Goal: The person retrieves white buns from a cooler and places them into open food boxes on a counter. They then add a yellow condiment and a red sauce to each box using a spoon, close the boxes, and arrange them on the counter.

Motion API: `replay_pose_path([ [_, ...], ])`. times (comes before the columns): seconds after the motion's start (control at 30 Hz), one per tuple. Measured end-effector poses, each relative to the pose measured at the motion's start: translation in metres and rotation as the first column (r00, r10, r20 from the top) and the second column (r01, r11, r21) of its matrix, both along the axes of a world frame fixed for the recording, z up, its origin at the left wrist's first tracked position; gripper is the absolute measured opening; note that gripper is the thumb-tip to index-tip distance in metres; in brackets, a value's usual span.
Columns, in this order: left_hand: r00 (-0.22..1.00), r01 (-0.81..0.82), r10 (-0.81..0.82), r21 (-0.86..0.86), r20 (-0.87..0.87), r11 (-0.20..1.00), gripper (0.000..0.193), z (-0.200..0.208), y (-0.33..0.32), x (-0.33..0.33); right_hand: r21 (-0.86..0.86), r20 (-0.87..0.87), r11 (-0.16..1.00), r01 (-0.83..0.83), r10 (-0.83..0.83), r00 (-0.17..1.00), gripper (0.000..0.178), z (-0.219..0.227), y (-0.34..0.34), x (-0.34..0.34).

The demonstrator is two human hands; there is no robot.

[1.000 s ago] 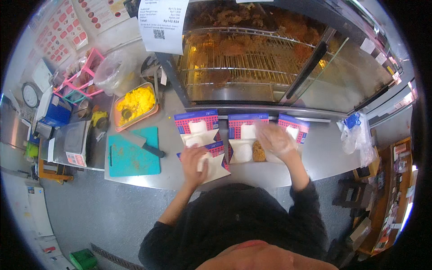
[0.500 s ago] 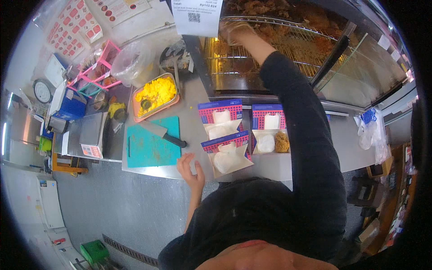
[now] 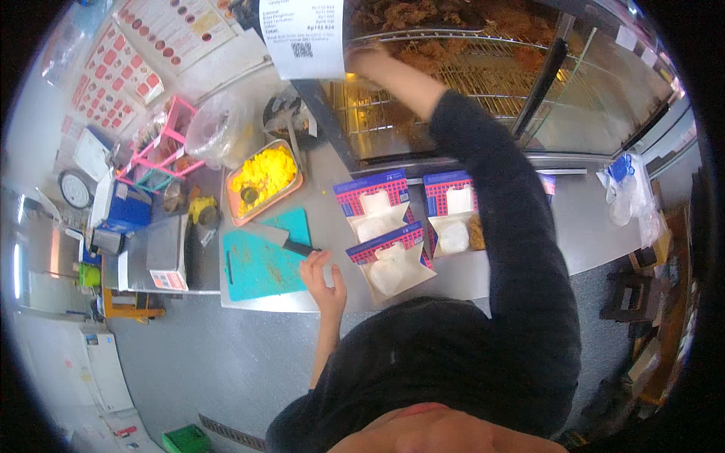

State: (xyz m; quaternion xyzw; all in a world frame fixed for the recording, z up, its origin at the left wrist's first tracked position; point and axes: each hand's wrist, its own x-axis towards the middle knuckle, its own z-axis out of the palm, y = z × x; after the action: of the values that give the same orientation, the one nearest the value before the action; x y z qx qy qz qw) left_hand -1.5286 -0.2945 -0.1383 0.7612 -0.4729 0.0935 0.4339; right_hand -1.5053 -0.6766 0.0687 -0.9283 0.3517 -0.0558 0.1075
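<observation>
My right arm reaches far forward into a heated display cabinet [image 3: 423, 143] with fried chicken pieces [image 3: 453, 49] on its wire racks. My right hand [image 3: 365, 60] is inside near the left end of the upper rack; the hanging receipt [image 3: 303, 38] partly covers it and its fingers are hidden. By the counter edge my left hand [image 3: 325, 281] is open, fingers spread, beside the black handle of a knife [image 3: 283, 238] lying across a teal cutting board [image 3: 264, 275]. Open printed boxes [image 3: 370, 192] hold white wrapped rounds [image 3: 390, 272]; one also holds a fried chicken piece [image 3: 476, 232], partly behind my sleeve.
A metal tray of yellow scrambled-egg-like food [image 3: 268, 174], with a small dark cup in it, sits behind the cutting board. To the left are a clear plastic bag [image 3: 219, 136], a pink rack [image 3: 175, 124] and a scale [image 3: 168, 253]. Plastic bags [image 3: 630, 200] hang at the right.
The whole view has shifted a little. My right hand has moved left in the cabinet, further behind the receipt. My left hand remains by the knife handle.
</observation>
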Motion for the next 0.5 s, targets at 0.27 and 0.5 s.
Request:
replay_pose_path([
  [0.27, 0.996, -0.062, 0.060, -0.024, -0.067, 0.998, 0.025, -0.004, 0.015, 0.011, 0.179, 0.092, 0.974, 0.139, -0.157, 0.983, 0.058, -0.004, 0.004, 0.033],
  [0.5, 0.996, -0.039, 0.042, 0.041, -0.080, 0.998, 0.027, -0.021, 0.025, 0.018, 0.327, 0.234, 0.938, 0.112, -0.195, 0.952, 0.050, 0.000, 0.016, 0.007],
])
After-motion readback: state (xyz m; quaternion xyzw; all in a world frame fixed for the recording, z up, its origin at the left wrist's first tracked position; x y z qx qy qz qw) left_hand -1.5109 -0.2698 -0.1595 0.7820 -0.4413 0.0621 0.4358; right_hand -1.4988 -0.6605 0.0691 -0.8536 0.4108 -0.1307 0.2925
